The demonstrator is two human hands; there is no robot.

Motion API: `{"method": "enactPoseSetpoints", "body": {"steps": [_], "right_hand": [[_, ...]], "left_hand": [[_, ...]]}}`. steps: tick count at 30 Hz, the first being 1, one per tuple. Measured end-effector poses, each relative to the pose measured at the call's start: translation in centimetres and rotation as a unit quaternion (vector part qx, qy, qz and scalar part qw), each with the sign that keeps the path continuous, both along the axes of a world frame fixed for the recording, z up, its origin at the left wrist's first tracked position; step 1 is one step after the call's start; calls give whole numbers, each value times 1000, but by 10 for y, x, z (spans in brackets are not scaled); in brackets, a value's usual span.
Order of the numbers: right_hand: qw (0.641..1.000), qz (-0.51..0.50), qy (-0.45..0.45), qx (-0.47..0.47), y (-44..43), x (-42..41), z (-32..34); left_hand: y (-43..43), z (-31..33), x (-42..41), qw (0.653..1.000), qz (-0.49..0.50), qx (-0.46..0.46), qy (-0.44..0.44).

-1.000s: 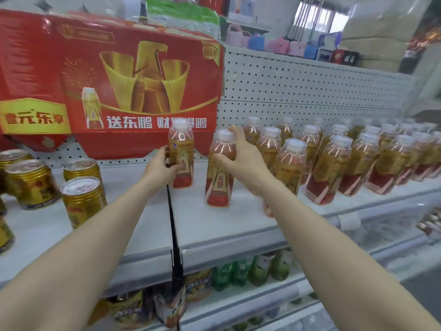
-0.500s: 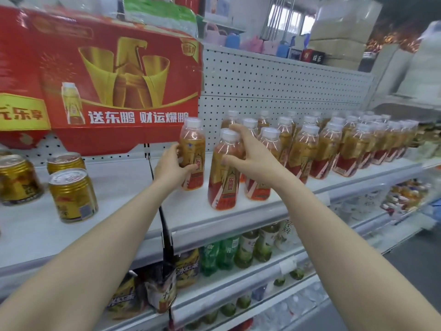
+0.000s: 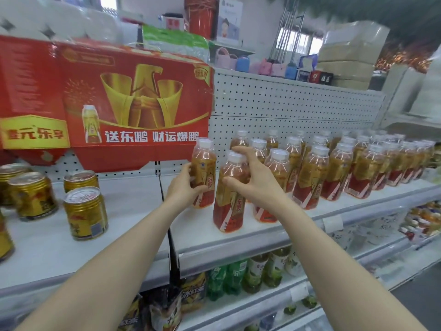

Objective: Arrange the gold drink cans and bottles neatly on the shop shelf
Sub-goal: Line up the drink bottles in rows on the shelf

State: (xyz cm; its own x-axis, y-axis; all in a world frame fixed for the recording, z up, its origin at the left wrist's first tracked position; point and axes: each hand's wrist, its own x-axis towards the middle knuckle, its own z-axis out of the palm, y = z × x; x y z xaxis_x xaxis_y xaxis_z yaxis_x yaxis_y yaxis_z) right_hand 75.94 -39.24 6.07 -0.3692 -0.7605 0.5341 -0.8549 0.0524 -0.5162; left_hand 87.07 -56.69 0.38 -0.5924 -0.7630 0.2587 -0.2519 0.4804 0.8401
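Gold-labelled bottles [image 3: 338, 173] mostly ranked along shelf [image 3: 133, 206] right end; left grip [image 3: 183, 187] wrapped round rear bottle [image 3: 203, 172], right grip [image 3: 256, 180] clasping front-edge bottle [image 3: 230, 197]; gold cans [image 3: 84, 212] scattered left, unsorted.

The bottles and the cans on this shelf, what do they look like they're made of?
Bottles: likely clear glossy plastic; the amber drink shows through above a printed gold and red wrap, under a white cap.
Cans: apparently metal; gold printed, ribbed sides and a shiny silver pull-tab lid.
Shelf: seemingly painted metal, matte pale grey, with a perforated back panel.
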Motion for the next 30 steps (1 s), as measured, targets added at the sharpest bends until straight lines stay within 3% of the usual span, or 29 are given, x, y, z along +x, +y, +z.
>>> {"method": "enactPoseSetpoints", "body": {"steps": [10,13,16,18,20,22,24,30], "right_hand": [[1000,5,-9,17,4,0,3],[1000,12,-5,15,6,-1,7],[988,-41,26,-144,12,-15,16],[963,-125,96,-219,17,-35,21],[960,-187,116,-172,18,-56,19],[973,-208,73,-65,17,-69,10],[980,-194,40,-5,17,-73,-3],[992,-119,32,-31,25,-79,-8]], "left_hand": [[-15,5,-11,996,-83,18,-18],[-9,2,-8,998,-49,-18,-24],[10,5,2,986,93,-103,96],[31,11,11,976,67,-114,172],[55,13,16,987,-52,-75,130],[72,9,15,990,-120,-46,55],[81,5,12,993,-107,-47,16],[96,4,6,997,-35,-63,9]]}}
